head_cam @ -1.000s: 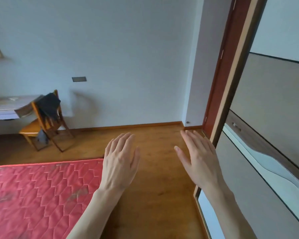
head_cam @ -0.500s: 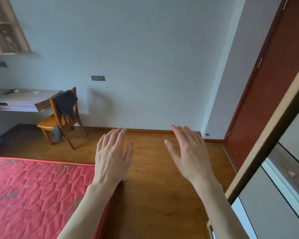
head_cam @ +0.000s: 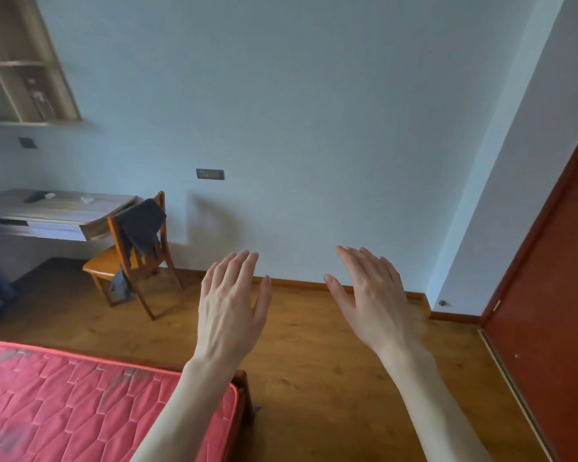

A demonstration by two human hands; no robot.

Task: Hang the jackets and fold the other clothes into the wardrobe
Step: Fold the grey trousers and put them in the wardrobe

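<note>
A dark grey garment (head_cam: 141, 228) hangs over the back of a wooden chair (head_cam: 131, 271) at the left, by the far wall. Part of it dangles below the seat. My left hand (head_cam: 231, 305) and my right hand (head_cam: 371, 298) are raised side by side in mid-air over the wooden floor, fingers straight, holding nothing. Both are well to the right of the chair and nearer to me. The wardrobe is out of view.
A red quilted mattress (head_cam: 80, 405) fills the lower left. A wall-mounted desk (head_cam: 57, 211) with small items stands behind the chair, under open shelves (head_cam: 24, 61). A dark red door (head_cam: 554, 278) lies at the right edge. Bare wooden floor (head_cam: 314, 355) stretches between the bed and the door.
The view has swung left and up: the wardrobe panel at the right has left the frame, and the chair, desk and shelves have come further in. Both hands stay raised and empty.
</note>
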